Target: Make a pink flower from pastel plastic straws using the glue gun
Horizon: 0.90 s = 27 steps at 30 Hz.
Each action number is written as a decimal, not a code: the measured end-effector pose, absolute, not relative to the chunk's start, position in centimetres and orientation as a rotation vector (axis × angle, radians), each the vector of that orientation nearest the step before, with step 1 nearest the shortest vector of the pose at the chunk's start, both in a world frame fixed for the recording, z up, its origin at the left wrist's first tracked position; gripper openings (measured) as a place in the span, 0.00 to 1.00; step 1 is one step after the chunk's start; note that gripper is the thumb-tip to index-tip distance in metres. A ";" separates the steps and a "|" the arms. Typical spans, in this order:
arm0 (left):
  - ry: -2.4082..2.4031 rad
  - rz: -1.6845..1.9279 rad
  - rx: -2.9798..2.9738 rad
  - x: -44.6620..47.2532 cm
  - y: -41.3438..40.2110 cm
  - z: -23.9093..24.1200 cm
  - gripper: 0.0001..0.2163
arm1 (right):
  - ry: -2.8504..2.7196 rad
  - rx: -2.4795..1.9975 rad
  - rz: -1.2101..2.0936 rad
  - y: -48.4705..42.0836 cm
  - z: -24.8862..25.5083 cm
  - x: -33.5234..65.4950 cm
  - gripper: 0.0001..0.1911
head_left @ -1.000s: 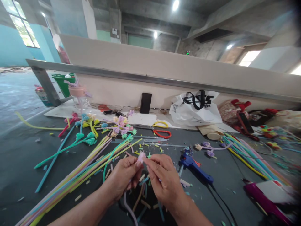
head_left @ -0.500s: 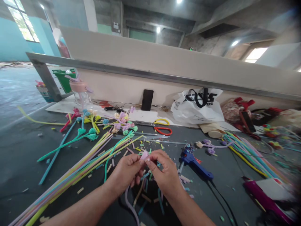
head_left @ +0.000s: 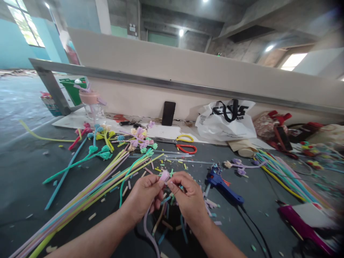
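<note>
Between the fingertips of both hands is a small pale purple pipe-cleaner flower [head_left: 164, 176]. My left hand [head_left: 147, 193] pinches it from the left, and a long purple pipe cleaner [head_left: 148, 233] hangs from beneath that hand toward the table's near edge. My right hand [head_left: 185, 193] is closed with thumb and forefinger pinched against the flower's right side; its other fingers are curled. Under the hands lie many cut pipe-cleaner bits. A blue hot glue gun [head_left: 225, 187] rests just right of my right hand.
Long pipe cleaners [head_left: 88, 193] lie in a bundle at left, with finished pipe-cleaner flowers [head_left: 139, 138] behind. Scissors [head_left: 186, 147] with yellow and red handles, a black phone [head_left: 168, 113] and a white bag [head_left: 225, 122] are farther back. A magenta device [head_left: 303, 225] sits at right.
The flower's top has tilted slightly left and shows more of its folded end. Both hands keep nearly the same place, with small finger movements.
</note>
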<state>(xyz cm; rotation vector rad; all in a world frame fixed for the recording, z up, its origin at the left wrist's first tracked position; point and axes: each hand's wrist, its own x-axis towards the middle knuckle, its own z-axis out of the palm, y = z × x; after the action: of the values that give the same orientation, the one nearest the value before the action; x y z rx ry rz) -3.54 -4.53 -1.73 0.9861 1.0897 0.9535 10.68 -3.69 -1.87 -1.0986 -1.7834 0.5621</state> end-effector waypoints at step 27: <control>1.064 0.884 1.009 -3.9 -4.3 -1.8 0.14 | -1.743 -1.169 0.662 -3.7 -1.8 10.9 0.08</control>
<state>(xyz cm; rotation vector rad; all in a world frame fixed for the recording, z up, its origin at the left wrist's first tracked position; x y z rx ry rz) -3.91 -4.31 -1.82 1.0092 1.0637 0.8837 10.92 -3.68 -1.76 -1.1688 -1.7431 0.6621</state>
